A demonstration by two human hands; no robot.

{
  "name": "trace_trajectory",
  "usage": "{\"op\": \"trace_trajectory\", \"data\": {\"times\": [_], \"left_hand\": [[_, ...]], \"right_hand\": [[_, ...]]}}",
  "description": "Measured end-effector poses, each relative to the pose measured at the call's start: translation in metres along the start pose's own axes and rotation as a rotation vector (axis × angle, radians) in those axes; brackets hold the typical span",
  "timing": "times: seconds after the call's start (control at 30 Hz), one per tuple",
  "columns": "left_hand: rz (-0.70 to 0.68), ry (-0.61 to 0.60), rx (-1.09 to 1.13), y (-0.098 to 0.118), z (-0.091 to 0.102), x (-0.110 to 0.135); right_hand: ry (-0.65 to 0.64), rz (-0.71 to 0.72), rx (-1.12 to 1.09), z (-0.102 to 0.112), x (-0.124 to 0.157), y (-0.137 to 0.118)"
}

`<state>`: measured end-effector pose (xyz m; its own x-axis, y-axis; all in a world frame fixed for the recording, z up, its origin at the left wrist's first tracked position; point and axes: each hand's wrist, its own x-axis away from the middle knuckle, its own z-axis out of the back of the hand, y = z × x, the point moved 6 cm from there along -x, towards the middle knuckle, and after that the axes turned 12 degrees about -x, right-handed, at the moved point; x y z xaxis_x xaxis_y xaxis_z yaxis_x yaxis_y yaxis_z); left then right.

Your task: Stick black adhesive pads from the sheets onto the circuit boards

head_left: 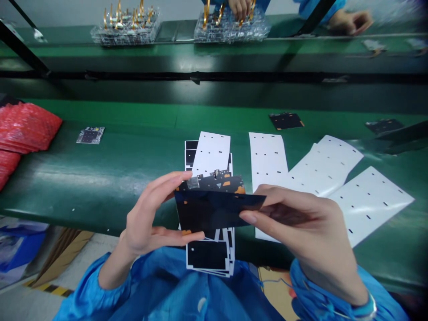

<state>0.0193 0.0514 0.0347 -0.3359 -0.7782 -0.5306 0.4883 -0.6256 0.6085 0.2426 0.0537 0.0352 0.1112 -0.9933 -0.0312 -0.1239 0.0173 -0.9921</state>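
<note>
My left hand (145,218) holds a dark circuit board (219,182) by its edges, thumb below and fingers above. Orange patches and small parts show along the board's upper strip. Between thumb and fingers, my right hand (309,223) pinches the right end of a thin black film (217,210). That film lies over or just in front of the board's lower part; whether it touches the board I cannot tell. Beneath both hands is a stack of white-edged sheets with black film (207,255). A white sheet with small dark holes (213,149) rests on the stack's far end.
Several perforated white sheets (267,156) spread to the right. Dark boards (286,120) lie beyond them, and a small board (90,135) lies left. Red plastic wrap (28,125) sits at the far left. Across the divider, a co-worker's hand (240,8) touches a clear tray (230,31).
</note>
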Motion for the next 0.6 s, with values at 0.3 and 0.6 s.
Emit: {"op": "trace_trajectory", "data": {"times": [0.3,0.6], "left_hand": [[-0.258,-0.123,-0.301,0.017,-0.005,-0.007],[-0.111,-0.393,-0.295,-0.069,-0.054,-0.1]], "right_hand": [[-0.086,0.481,0.646,-0.011,0.004,-0.017],[-0.187,0.447,1.133,-0.009,0.006,0.054]]}}
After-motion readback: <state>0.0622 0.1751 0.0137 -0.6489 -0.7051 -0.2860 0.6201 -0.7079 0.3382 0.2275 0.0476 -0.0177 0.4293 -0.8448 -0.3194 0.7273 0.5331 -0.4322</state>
